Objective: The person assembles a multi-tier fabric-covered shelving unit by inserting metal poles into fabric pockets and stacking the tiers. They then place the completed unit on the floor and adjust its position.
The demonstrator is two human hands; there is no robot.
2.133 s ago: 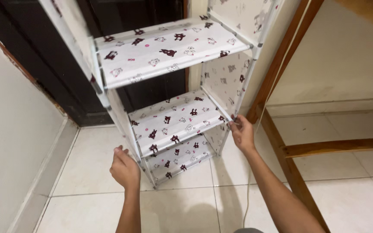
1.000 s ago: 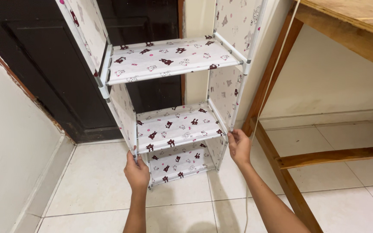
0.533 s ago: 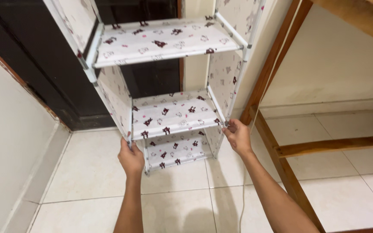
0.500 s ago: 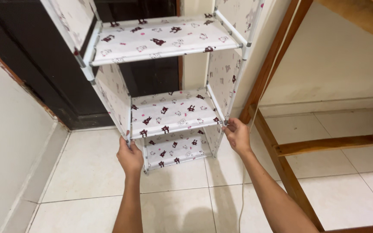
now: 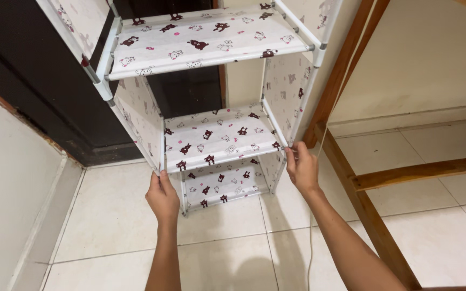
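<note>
Holding: the left hand [image 5: 162, 196] and the right hand [image 5: 302, 168] each grip a front post of a tall fabric shelf rack [image 5: 211, 97], level with its middle shelf [image 5: 219, 141].
Left grip: clenched around the front left post [image 5: 160, 161], thumb and fingers wrapped just under the shelf's corner.
Right grip: fingers pinch the front right post [image 5: 289, 145] at the corner joint; the palm sits just beside the pole.
Place: the rack stands on the tiled floor [image 5: 109, 215] in a corner, in front of a dark door [image 5: 39, 81], with a pale wall [image 5: 6, 178] to the left and a wooden bench frame [image 5: 362, 188] close on the right.
Weight: probably light, being thin white tubes with printed cloth stretched over them, and no load on the upper shelf [image 5: 200, 40], the middle one or the bottom shelf [image 5: 222, 183].
Stiffness: the frame likely flexes and racks sideways; the posts already lean a little, so it may twist if pushed from one side only.
Surface: the cloth panels are soft and sag under pressure, and give poor hold; the tubes look smooth and may slip in a loose hand.
Weak points: the plastic joints [image 5: 319, 51] where tubes meet could pull apart under a hard tug.
Best hold: both front posts together, close to a joint, as the hands do now.
Nearby: a thin cord [image 5: 311, 248] hangs down beside the right forearm, apart from the rack.
</note>
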